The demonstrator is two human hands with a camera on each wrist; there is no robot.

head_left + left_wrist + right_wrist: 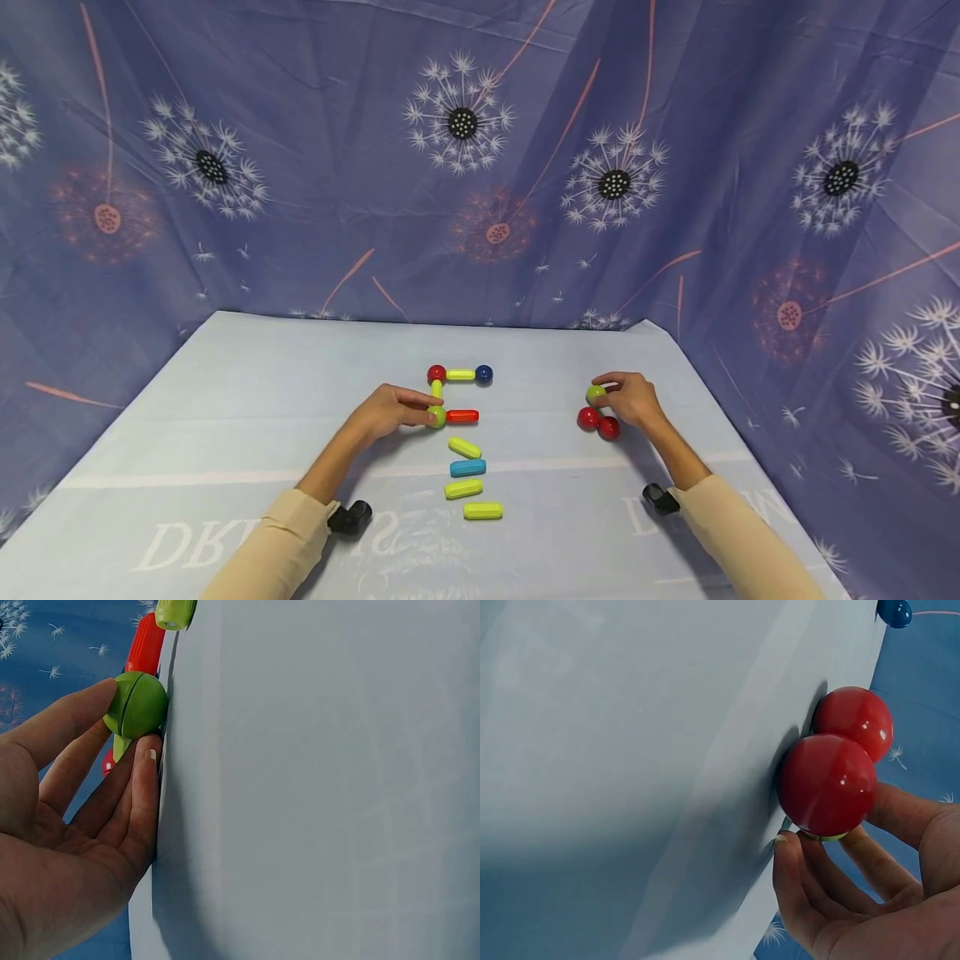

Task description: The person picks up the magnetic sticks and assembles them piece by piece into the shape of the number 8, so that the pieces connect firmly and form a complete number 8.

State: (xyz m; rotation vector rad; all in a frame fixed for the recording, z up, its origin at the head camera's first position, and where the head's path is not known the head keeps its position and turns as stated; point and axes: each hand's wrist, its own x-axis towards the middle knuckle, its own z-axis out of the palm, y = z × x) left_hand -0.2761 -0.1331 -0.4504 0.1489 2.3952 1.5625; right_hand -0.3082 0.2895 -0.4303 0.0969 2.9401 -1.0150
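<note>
My left hand [388,414] pinches a lime-green ball [136,705] between thumb and fingers. That ball touches a red rod [462,416] on its right and a yellow-green rod [437,389] behind it. The far end of that rod meets a red ball [437,373], from which another yellow-green rod [461,375] runs to a dark blue ball [483,374]. At the right, my right hand [634,398] holds a second lime-green ball [596,394] by its fingertips. Two red balls [826,784] lie touching in front of it, largely hiding the green ball in the right wrist view.
In front of the joined pieces lie several loose rods, among them a blue rod [468,468] and a yellow-green rod [483,511]. A pale cloth covers the table [225,392]. Dandelion-patterned fabric [337,208] hangs behind and at the sides.
</note>
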